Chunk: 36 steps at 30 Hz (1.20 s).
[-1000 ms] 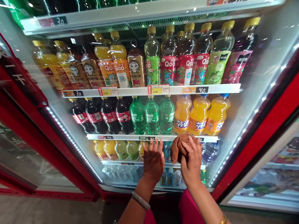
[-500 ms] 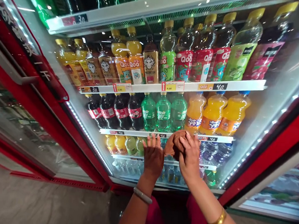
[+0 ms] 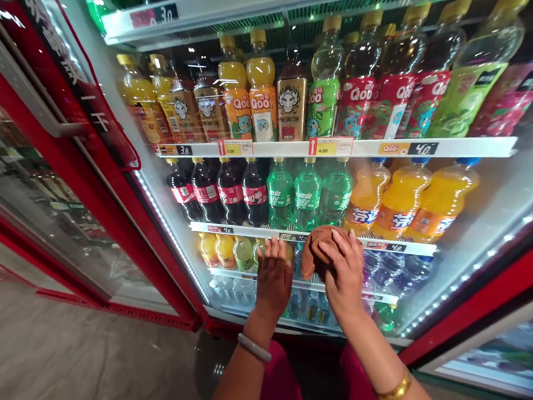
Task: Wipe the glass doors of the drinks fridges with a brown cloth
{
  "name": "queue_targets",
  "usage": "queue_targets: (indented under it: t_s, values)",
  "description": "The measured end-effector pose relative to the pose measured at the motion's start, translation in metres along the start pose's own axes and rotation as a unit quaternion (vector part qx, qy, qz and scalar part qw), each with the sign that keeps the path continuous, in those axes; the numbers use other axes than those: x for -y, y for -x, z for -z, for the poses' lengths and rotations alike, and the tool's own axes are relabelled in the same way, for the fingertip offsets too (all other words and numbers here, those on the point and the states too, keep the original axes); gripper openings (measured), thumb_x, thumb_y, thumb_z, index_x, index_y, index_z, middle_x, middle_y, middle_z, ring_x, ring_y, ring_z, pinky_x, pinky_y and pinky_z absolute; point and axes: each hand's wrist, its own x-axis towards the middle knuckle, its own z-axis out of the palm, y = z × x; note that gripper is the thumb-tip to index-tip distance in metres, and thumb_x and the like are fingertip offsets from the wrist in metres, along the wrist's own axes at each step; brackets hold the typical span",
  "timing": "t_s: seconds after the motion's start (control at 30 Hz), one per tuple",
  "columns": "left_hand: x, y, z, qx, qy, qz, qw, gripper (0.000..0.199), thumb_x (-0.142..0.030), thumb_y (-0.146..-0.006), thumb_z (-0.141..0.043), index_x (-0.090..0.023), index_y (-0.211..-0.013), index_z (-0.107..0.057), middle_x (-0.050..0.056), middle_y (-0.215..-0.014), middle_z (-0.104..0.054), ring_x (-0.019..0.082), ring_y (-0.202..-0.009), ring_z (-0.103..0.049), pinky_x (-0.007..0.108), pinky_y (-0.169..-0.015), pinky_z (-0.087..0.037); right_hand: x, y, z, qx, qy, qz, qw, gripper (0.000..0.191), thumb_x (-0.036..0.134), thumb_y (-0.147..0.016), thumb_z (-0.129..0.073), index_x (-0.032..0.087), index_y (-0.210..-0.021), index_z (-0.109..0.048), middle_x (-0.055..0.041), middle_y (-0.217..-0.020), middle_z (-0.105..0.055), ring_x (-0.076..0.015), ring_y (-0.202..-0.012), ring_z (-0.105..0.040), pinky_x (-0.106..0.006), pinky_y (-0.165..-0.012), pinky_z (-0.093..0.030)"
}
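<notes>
My right hand presses a crumpled brown cloth against the glass door of a drinks fridge, fingers bent over it. The cloth lies over the lower shelf edge as I see it, with a fold hanging down on its left side. Left of it, my left hand rests on the glass with its fingers stretched upward and nothing in it. A grey bangle sits on my left wrist and a gold bracelet on my right. My palms are hidden.
Behind the glass stand rows of bottles: cola, green bottles, orange soda and juices. Price tags line the shelf edge. Red door frames flank the fridge, above a grey floor.
My view has shifted, so the shelves look larger and lie further right. The cloth has bunched differently under my right hand, its fold now hanging at the left. My left hand stays nearly in place.
</notes>
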Motion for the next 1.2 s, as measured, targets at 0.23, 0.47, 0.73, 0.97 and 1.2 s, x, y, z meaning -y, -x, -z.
queue_targets:
  t_s: [0.23, 0.47, 0.73, 0.97, 1.2]
  values:
    - [0.014, 0.005, 0.003, 0.006, -0.001, 0.014, 1.000, 0.075, -0.016, -0.101, -0.044, -0.017, -0.165, -0.005, 0.019, -0.169, -0.024, 0.030, -0.160, -0.013, 0.063, -0.127, -0.026, 0.014, 0.019, -0.040, 0.091, 0.029, 0.121, 0.988, 0.053, 0.011, -0.100, -0.046, 0.035, -0.147, -0.051, -0.0038, -0.148, -0.060, -0.0220, -0.161, -0.017, -0.060, -0.129, -0.024]
    - [0.013, 0.009, 0.017, 0.038, -0.003, 0.020, 0.999, 0.074, -0.020, -0.104, -0.040, -0.018, -0.165, 0.000, 0.018, -0.171, -0.017, 0.028, -0.160, -0.010, 0.061, -0.128, -0.025, 0.015, 0.000, -0.031, 0.014, -0.022, 0.042, 0.999, 0.057, 0.008, -0.097, -0.048, 0.036, -0.147, -0.052, -0.0058, -0.158, -0.050, -0.0286, -0.160, -0.021, -0.069, -0.125, -0.027]
    - [0.030, 0.015, 0.013, 0.010, -0.004, 0.056, 0.998, 0.080, -0.017, -0.101, -0.045, -0.021, -0.165, 0.002, 0.017, -0.172, -0.017, 0.031, -0.160, -0.008, 0.063, -0.127, -0.027, 0.023, 0.022, -0.064, 0.100, 0.023, 0.170, 0.980, 0.048, 0.013, -0.101, -0.047, 0.033, -0.144, -0.055, 0.0018, -0.148, -0.061, -0.0136, -0.159, -0.019, -0.046, -0.132, -0.023]
    - [0.033, 0.009, 0.033, 0.059, -0.003, 0.014, 0.998, 0.076, -0.020, -0.102, -0.042, -0.021, -0.166, 0.000, 0.016, -0.173, -0.008, 0.032, -0.160, -0.004, 0.063, -0.128, -0.021, 0.010, 0.009, -0.032, 0.057, 0.015, 0.095, 0.994, 0.050, 0.011, -0.098, -0.050, 0.033, -0.143, -0.058, -0.0064, -0.153, -0.056, -0.0247, -0.160, -0.021, -0.063, -0.128, -0.023]
    - [0.060, 0.010, 0.041, 0.046, -0.030, 0.015, 0.998, 0.080, -0.021, -0.102, -0.046, -0.022, -0.166, 0.003, 0.018, -0.172, -0.013, 0.032, -0.160, -0.010, 0.064, -0.127, -0.024, 0.044, 0.014, -0.084, 0.067, 0.055, 0.132, 0.987, 0.048, 0.015, -0.099, -0.050, 0.034, -0.142, -0.057, -0.0004, -0.153, -0.056, -0.0189, -0.162, -0.009, -0.057, -0.133, -0.010]
